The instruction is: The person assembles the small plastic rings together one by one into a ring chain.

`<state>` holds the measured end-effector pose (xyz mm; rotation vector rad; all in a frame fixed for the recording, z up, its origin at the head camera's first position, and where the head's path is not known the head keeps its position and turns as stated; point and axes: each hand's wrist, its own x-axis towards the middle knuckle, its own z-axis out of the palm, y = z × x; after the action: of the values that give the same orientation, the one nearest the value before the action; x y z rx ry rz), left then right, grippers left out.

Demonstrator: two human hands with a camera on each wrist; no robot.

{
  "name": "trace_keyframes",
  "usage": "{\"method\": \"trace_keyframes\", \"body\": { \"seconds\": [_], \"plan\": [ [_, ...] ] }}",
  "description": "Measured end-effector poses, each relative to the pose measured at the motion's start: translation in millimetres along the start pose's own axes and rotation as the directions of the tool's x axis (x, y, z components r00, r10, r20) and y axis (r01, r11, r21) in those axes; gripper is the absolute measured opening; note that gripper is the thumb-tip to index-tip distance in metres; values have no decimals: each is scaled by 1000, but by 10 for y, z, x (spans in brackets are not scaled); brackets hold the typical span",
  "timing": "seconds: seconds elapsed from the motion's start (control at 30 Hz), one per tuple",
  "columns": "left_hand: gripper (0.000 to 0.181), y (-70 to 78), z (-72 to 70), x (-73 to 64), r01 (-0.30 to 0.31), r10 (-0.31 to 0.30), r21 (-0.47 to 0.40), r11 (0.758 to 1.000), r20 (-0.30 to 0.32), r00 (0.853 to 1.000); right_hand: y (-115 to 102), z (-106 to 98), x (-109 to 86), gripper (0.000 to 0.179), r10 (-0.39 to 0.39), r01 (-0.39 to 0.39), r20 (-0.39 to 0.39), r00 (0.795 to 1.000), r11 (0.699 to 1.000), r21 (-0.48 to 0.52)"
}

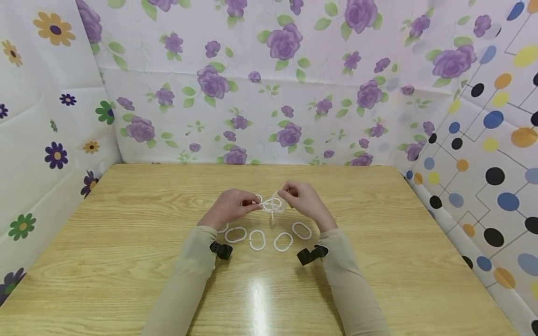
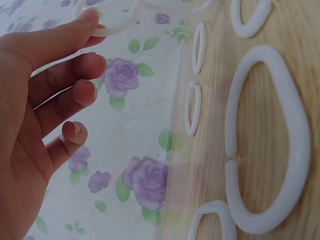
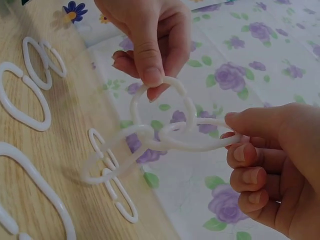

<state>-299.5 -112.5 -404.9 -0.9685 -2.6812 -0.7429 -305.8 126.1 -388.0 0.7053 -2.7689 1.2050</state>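
Note:
Three white plastic oval rings, each like a shower curtain ring, are linked in a short chain between the hands above the table. In the right wrist view, my left hand (image 3: 155,37) pinches one ring (image 3: 134,107) from above between thumb and forefinger. My right hand (image 3: 280,160) pinches a second ring (image 3: 220,144) at its end, its other fingers curled below. A third ring (image 3: 86,172) hangs from the chain over the table side. In the head view, left hand (image 1: 231,205) and right hand (image 1: 307,203) stand close together, partly hiding the rings.
Several loose white rings lie on the wooden table (image 1: 126,242), nearer the body than the hands; one large ring (image 2: 300,150) shows a small gap. Two more rings lie farther off. A flowered cloth (image 1: 252,116) hangs behind the table, with patterned cloths at both sides.

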Motion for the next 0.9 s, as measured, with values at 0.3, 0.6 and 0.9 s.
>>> {"method": "trace_keyframes", "body": {
  "seconds": [0.3,0.6,0.9],
  "plan": [
    [14,-4,8,-2,18,-17,-25,1000,38,999,-22,-28,6,13,10,-7,-34,999,997,82],
    [29,-12,-6,-3,137,-131,-110,984,57,990,-42,-29,14,8,12,-6,-31,999,985,171],
    [34,8,0,12,67,-72,-97,993,-52,996,-11,22,24,11,-31,27,12,999,969,245]
  ]
}}
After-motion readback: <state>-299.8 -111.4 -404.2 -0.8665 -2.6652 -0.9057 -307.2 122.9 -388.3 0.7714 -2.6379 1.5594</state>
